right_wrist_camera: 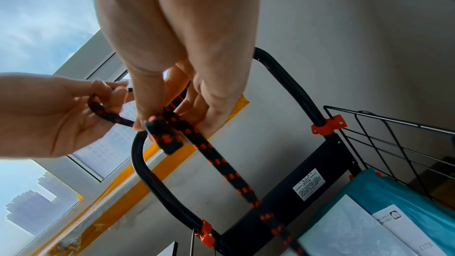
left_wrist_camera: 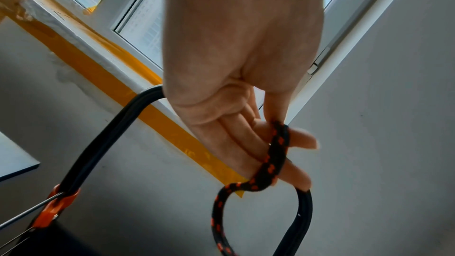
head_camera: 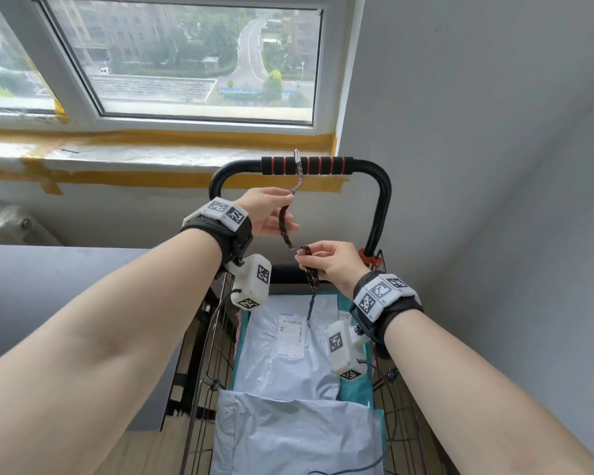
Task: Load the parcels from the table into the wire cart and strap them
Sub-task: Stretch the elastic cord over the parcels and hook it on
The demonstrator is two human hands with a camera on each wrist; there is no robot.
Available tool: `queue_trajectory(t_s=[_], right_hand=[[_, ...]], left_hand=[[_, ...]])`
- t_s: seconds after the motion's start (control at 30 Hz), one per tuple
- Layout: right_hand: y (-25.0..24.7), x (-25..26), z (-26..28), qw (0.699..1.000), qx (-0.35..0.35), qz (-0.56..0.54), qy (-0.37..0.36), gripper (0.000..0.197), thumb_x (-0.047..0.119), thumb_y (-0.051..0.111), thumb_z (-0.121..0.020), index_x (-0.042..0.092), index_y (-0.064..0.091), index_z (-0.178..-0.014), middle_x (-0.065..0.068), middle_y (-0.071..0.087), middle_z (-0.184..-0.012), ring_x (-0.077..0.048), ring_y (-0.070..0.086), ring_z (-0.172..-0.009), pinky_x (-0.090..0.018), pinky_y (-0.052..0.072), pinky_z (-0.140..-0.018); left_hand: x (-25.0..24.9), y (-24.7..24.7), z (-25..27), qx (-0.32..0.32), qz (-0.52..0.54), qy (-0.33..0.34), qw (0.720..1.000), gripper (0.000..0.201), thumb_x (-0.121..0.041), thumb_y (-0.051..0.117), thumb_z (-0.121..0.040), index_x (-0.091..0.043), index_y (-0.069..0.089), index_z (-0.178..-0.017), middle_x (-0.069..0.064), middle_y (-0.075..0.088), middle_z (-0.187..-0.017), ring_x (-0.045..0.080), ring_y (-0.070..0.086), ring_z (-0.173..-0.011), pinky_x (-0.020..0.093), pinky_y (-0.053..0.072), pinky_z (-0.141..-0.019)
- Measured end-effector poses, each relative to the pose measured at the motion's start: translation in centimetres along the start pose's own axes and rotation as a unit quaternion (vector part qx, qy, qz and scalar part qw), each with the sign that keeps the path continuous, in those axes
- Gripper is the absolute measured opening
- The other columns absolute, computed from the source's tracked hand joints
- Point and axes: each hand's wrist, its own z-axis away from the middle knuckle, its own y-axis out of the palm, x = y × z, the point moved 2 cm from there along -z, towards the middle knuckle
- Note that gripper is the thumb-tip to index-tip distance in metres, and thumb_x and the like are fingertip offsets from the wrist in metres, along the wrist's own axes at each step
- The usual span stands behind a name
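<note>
A black cord flecked with orange (head_camera: 284,225) hangs from the cart handle (head_camera: 307,165), where its metal end hook catches the foam grip. My left hand (head_camera: 271,211) holds the cord's upper stretch, fingers curled round it (left_wrist_camera: 275,155). Lower down, my right hand (head_camera: 326,260) pinches a loop of the same cord (right_wrist_camera: 167,133); its tail runs down into the wire cart (head_camera: 213,341). Grey plastic parcels (head_camera: 288,358) and a teal parcel (right_wrist_camera: 393,188) lie stacked in the cart.
The cart stands against a grey wall (head_camera: 494,166) on the right, below a window sill edged with yellow tape (head_camera: 151,137). A dark grey table (head_camera: 48,286) is on the left, with a radiator (head_camera: 4,222) behind it. Orange clamps (right_wrist_camera: 328,124) join the handle to the basket.
</note>
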Motion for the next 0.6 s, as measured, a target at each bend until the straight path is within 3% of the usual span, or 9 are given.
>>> queue_trajectory(t_s=[0.1,0.17,0.3,0.47,0.6], right_hand=[[-0.2,-0.2,-0.9,1.0,-0.009,0.006,0.002,0.013,-0.002,0.073,-0.077,0.002,0.069,-0.089,-0.017,0.069,-0.091,-0.021,0.065,-0.078,-0.034,0.053,-0.086],[-0.2,-0.3,-1.3,1.0,-0.008,0.008,0.003,0.012,-0.004,0.072,-0.077,0.004,0.069,-0.086,-0.017,0.068,-0.09,-0.022,0.064,-0.078,-0.033,0.054,-0.085],[-0.4,-0.3,-2.1,1.0,-0.003,0.018,0.005,0.012,-0.004,0.071,-0.078,0.004,0.07,-0.086,-0.012,0.069,-0.086,-0.018,0.065,-0.076,-0.025,0.056,-0.077],[-0.5,-0.4,-2.6,1.0,-0.011,0.029,0.002,0.013,-0.005,0.071,-0.078,-0.001,0.07,-0.09,-0.013,0.069,-0.087,-0.017,0.065,-0.074,-0.022,0.057,-0.074],[-0.6,-1.1,-3.3,0.999,-0.019,0.025,0.001,0.012,-0.004,0.072,-0.077,0.001,0.07,-0.088,-0.014,0.069,-0.088,-0.018,0.065,-0.076,-0.024,0.057,-0.077]], left_hand=[[-1.7,-0.3,-1.4,0.004,0.02,0.029,0.999,0.021,-0.001,0.05,-0.094,-0.001,0.056,-0.113,0.015,0.067,-0.091,0.027,0.071,-0.086,0.035,0.058,-0.077],[-3.4,-0.3,-2.1,0.013,0.026,0.05,0.998,0.017,0.005,0.05,-0.091,-0.001,0.059,-0.105,0.016,0.066,-0.101,0.026,0.069,-0.092,0.037,0.055,-0.086],[-6.8,-0.8,-3.3,0.044,0.099,0.118,0.987,0.034,0.006,0.053,-0.09,-0.004,0.058,-0.122,0.014,0.068,-0.101,0.028,0.07,-0.091,0.038,0.057,-0.085],[-4.8,-1.8,-4.8,0.019,0.074,0.123,0.989,0.031,0.005,0.053,-0.09,-0.005,0.061,-0.119,0.013,0.07,-0.102,0.024,0.07,-0.093,0.036,0.055,-0.088],[-3.8,-2.1,-6.6,-0.023,0.074,0.08,0.994,0.029,0.007,0.052,-0.09,0.003,0.056,-0.119,0.019,0.066,-0.1,0.023,0.068,-0.08,0.029,0.06,-0.068]])
